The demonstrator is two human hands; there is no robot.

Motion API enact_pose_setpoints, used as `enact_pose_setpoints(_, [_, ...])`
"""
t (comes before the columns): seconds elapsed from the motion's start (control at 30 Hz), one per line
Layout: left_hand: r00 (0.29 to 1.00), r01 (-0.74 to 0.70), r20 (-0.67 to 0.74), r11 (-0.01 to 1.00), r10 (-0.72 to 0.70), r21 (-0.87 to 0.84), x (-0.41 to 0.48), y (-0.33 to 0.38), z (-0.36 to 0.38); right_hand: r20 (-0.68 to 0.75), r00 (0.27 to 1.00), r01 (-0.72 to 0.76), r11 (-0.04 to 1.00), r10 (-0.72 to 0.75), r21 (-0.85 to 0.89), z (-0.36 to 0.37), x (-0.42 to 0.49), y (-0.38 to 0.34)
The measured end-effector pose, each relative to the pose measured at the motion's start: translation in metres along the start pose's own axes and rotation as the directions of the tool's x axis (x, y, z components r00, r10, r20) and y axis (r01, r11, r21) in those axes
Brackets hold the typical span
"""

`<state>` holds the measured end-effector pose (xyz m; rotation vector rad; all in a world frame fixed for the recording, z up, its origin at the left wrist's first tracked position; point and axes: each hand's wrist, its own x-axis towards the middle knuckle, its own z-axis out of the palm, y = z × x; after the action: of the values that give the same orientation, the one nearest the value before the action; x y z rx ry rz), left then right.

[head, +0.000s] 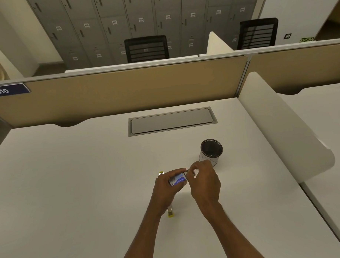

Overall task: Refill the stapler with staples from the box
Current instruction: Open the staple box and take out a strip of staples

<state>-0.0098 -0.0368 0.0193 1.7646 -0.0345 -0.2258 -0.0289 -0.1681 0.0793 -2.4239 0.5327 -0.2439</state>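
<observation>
The box of staples [177, 180], small with a blue and white printed face, is held above the worktop [80, 180] near the middle of the scene. The left hand [165, 184] is wrapped around it from the left, fingers curled over its far side. The right hand [204, 180] meets it at its right end, thumb and forefinger pinched together on something thin and dark there; it is too small to tell whether that is the box's end flap or a strip of staples.

The stapler [169, 211] lies on the worktop directly beneath the left hand and wrist, mostly hidden. Only two ends show: a yellow-tipped part on the near side and another small yellow and metal bit [161, 173] on the far side of the left hand. It seems to lie opened out flat, though I cannot be sure.

The step in hand looks like getting staples out of the box. The next move calls for a fine pinch to draw one strip clear without breaking it, then carrying it down to the stapler's channel, which the left hand must first uncover.

Just beyond the right hand stands a cup [211, 151], white outside and dark inside, close enough to be knocked. Farther off, a grey cable hatch [171, 121] is set into the worktop.
</observation>
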Motion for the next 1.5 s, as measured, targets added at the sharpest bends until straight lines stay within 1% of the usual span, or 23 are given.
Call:
enact_pose_setpoints(0.1, [1.0,0.0,0.005,1.0,0.0,-0.026,-0.001,0.0,-0.003,-0.019,1.0,0.01,0.989,-0.008,0.144,-0.003,0.002,0.002])
enact_pose_setpoints(0.17, [1.0,0.001,0.001,0.999,-0.001,-0.035,-0.001,0.002,-0.005,0.0,0.999,-0.032,0.956,0.034,0.291,-0.004,0.007,0.005])
enact_pose_setpoints(0.23, [1.0,0.006,-0.002,0.999,-0.006,-0.045,-0.001,0.004,-0.006,0.03,0.996,-0.094,0.894,0.089,0.438,-0.008,0.012,0.009])
enact_pose_setpoints(0.33, [1.0,0.007,-0.008,0.999,-0.007,-0.05,0.0,0.007,-0.008,0.092,0.98,-0.195,0.781,0.175,0.594,-0.014,0.018,0.015])
enact_pose_setpoints(0.37, [1.0,0.006,-0.009,0.998,-0.006,-0.055,0.0,0.009,-0.009,0.144,0.966,-0.256,0.733,0.214,0.63,-0.016,0.019,0.016])
enact_pose_setpoints(0.43, [1.0,-0.001,-0.013,0.998,0.001,-0.06,0.0,0.012,-0.01,0.33,0.906,-0.424,0.606,0.267,0.674,-0.02,0.023,0.019])
enact_pose_setpoints(0.47, [1.0,-0.012,-0.014,0.998,0.011,-0.055,0.0,0.013,-0.011,0.425,0.867,-0.495,0.548,0.261,0.674,-0.021,0.024,0.02])
enact_pose_setpoints(0.5, [1.0,-0.024,-0.013,0.999,0.024,-0.048,0.0,0.014,-0.011,0.487,0.839,-0.536,0.525,0.244,0.661,-0.022,0.024,0.022])
enact_pose_setpoints(0.53, [0.999,-0.034,-0.006,0.999,0.034,-0.04,0.0,0.015,-0.011,0.517,0.825,-0.551,0.528,0.229,0.646,-0.022,0.024,0.024])
enact_pose_setpoints(0.6, [0.999,-0.043,0.012,0.998,0.043,-0.035,-0.001,0.016,-0.011,0.535,0.817,-0.558,0.525,0.214,0.643,-0.022,0.023,0.024])
enact_pose_setpoints(0.67, [0.999,-0.041,0.014,0.998,0.041,-0.042,-0.002,0.015,-0.01,0.534,0.816,-0.564,0.51,0.223,0.65,-0.021,0.021,0.023])
enact_pose_setpoints(0.77, [0.999,-0.034,-0.009,0.998,0.034,-0.058,-0.003,0.013,-0.01,0.516,0.822,-0.557,0.531,0.243,0.639,-0.018,0.02,0.023])
enact_pose_setpoints(1.0, [0.999,-0.037,-0.004,0.999,0.037,-0.025,-0.004,0.008,-0.012,0.522,0.825,-0.549,0.518,0.214,0.656,-0.013,0.012,0.022])
enact_pose_setpoints(1.17, [0.999,-0.054,0.005,0.997,0.054,-0.048,-0.005,0.011,-0.009,0.517,0.833,-0.526,0.564,0.194,0.637,-0.007,0.008,0.019])
enact_pose_setpoints(1.33, [0.999,-0.045,0.004,0.998,0.045,-0.053,-0.004,0.01,-0.009,0.53,0.823,-0.54,0.571,0.205,0.618,-0.003,0.006,0.021])
enact_pose_setpoints(1.5, [0.997,-0.061,0.044,0.997,0.06,0.036,0.002,0.006,-0.007,0.536,0.811,-0.563,0.56,0.233,0.608,-0.003,0.006,0.026])
